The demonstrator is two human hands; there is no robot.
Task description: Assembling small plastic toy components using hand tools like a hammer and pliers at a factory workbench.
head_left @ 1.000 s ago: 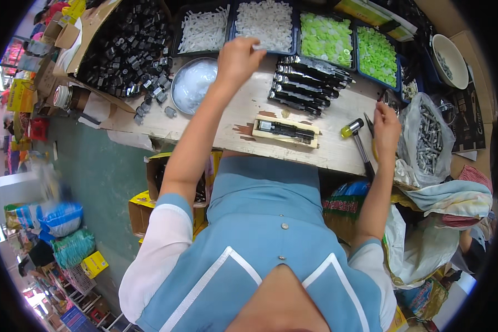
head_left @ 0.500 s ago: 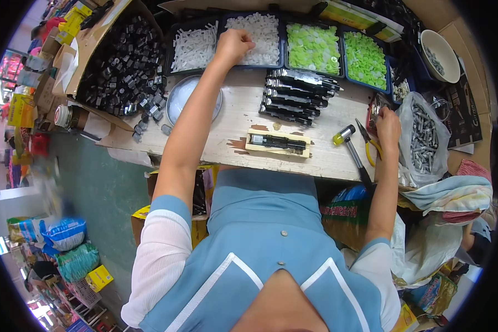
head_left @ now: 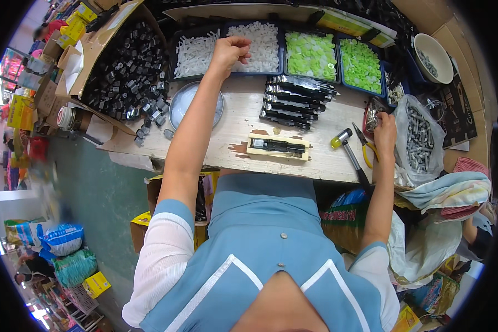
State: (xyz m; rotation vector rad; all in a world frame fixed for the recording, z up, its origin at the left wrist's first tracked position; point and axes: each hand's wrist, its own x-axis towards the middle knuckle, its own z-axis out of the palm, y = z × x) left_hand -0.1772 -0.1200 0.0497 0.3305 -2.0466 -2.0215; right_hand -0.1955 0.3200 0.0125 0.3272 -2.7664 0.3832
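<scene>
My left hand [head_left: 231,54] hovers at the boundary between two trays of white plastic parts, its fingers curled in a pinch. Whatever is between them is too small to make out. Beneath it lie a tray of thin white sticks [head_left: 196,55] and a tray of short white pieces [head_left: 263,47]. My right hand [head_left: 385,131] has its fingertips closed at the near side of a small red box [head_left: 372,112] of shiny metal bits; what they hold is hidden. Between my arms a black mechanism [head_left: 276,145] lies in a cream-coloured fixture [head_left: 279,156].
Several black assemblies [head_left: 296,99] are stacked mid-table. A hammer [head_left: 351,152] and yellow-handled pliers [head_left: 366,146] lie near my right hand. Green discs fill two trays [head_left: 338,77]. A bag of metal parts [head_left: 420,138] stands right; black blocks fill a carton [head_left: 127,77] left, beside a round dish [head_left: 218,110].
My left hand has lifted off the short white pieces and moved slightly left and toward me. The right hand has shifted slightly toward me, staying at the red box.
</scene>
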